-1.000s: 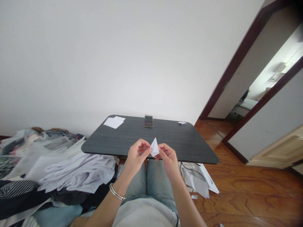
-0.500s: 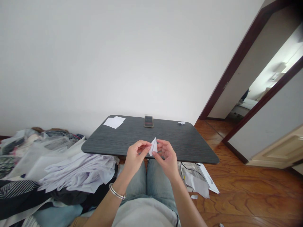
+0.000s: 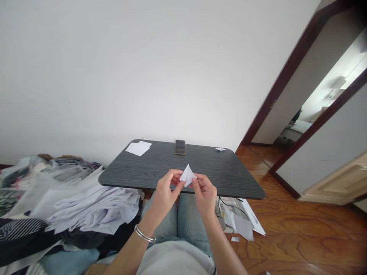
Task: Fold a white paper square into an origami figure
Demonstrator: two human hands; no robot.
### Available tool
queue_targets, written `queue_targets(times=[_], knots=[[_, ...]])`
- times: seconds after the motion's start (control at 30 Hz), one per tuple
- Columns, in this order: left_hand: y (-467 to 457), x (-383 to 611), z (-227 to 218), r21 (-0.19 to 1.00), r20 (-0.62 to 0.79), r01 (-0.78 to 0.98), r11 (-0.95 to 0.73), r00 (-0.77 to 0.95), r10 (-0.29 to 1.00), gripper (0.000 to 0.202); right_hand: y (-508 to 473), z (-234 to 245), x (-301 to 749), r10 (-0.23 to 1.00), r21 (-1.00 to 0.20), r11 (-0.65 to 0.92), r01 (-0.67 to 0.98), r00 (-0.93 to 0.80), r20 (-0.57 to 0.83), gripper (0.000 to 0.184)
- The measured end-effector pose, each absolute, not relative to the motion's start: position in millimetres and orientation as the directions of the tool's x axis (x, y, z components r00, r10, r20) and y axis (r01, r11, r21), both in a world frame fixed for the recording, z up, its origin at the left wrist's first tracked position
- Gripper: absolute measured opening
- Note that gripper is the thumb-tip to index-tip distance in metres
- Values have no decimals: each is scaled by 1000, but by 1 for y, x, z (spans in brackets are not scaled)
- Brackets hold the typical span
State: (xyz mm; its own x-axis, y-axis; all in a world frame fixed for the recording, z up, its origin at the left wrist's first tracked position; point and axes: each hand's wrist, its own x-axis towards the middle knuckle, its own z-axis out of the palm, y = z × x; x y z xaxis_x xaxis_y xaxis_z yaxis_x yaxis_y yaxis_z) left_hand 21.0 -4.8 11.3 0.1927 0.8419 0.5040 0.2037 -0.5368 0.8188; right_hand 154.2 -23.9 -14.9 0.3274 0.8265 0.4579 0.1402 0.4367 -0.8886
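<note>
Both my hands pinch a small folded white paper [image 3: 187, 175], pointed at the top, just above the near edge of a dark wood-grain table [image 3: 143, 168]. My left hand [image 3: 166, 191], with a silver bangle on the wrist, grips the paper's left side. My right hand [image 3: 204, 191] grips its right side with thumb and fingers closed. My knees in blue jeans sit below the hands.
On the table's far side lie white paper sheets [image 3: 138, 148], a phone [image 3: 180, 147] and a tiny folded paper figure [image 3: 220, 149]. A heap of clothes and plastic bags [image 3: 65, 198] fills the left. Papers [image 3: 241, 217] lie on the wooden floor; an open doorway [image 3: 321, 110] is at right.
The folded paper has been turned and spread a little wider between my fingers. Both hands shifted slightly but stay at the table's near edge.
</note>
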Motion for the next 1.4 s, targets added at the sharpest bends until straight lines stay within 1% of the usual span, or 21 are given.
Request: queue_targets(times=[0.1,0.2,0.27,0.33,0.43,0.5,0.57,0.63,0.7,0.77,0.83,0.9,0.97,1.07,1.17,1.23,1.33,1.4], knots=[[-8,20,12,788,540,237,-568,177,823,14,-24,-15,153,839,-897,420,138,318,442,18],[-10,21,13,822,514,206,-531,132,847,14,-25,-13,151,847,-901,418,117,307,433,19],[-10,22,15,879,451,116,-463,118,885,19,-26,-10,151,857,-907,416,60,307,414,19],[-10,22,17,926,375,-19,-376,133,917,24,-27,-6,151,869,-912,409,-10,309,386,19],[-9,23,19,951,275,-197,-239,186,943,28,-28,-2,152,890,-914,391,-104,296,347,21],[-8,24,19,950,238,-253,-184,200,951,28,-28,-2,152,898,-912,382,-148,295,327,23],[-7,24,17,948,236,-258,-186,180,955,27,-28,-3,151,895,-912,379,-157,311,319,23],[-6,25,14,941,265,-253,-224,144,953,23,-28,-4,149,893,-913,380,-149,318,320,23],[-5,26,12,935,292,-246,-254,131,947,26,-28,-5,147,899,-916,376,-140,295,324,22],[-4,26,10,941,300,-209,-265,158,941,32,-28,-5,146,905,-920,371,-126,270,328,21],[-3,25,9,950,301,-151,-275,200,932,31,-26,-5,147,905,-924,368,-102,267,330,22],[-3,25,9,952,301,-129,-278,227,926,29,-25,-4,149,904,-928,364,-84,274,330,23],[-4,25,11,954,287,-160,-255,232,929,30,-24,-4,152,911,-931,352,-92,263,318,25],[-3,26,13,954,221,-248,-168,206,953,29,-23,-4,153,943,-939,306,-155,188,276,28],[-2,24,14,952,186,-276,-133,176,967,26,-23,-4,154,960,-939,273,-208,120,253,23],[0,22,16,961,192,-234,-144,200,961,25,-22,-4,154,959,-932,280,-231,117,259,20],[2,18,19,979,185,-142,-148,299,936,25,-19,-4,156,957,-928,286,-239,119,264,18],[4,17,20,984,169,-117,-137,341,925,26,-18,-5,156,959,-929,281,-239,115,261,16]])
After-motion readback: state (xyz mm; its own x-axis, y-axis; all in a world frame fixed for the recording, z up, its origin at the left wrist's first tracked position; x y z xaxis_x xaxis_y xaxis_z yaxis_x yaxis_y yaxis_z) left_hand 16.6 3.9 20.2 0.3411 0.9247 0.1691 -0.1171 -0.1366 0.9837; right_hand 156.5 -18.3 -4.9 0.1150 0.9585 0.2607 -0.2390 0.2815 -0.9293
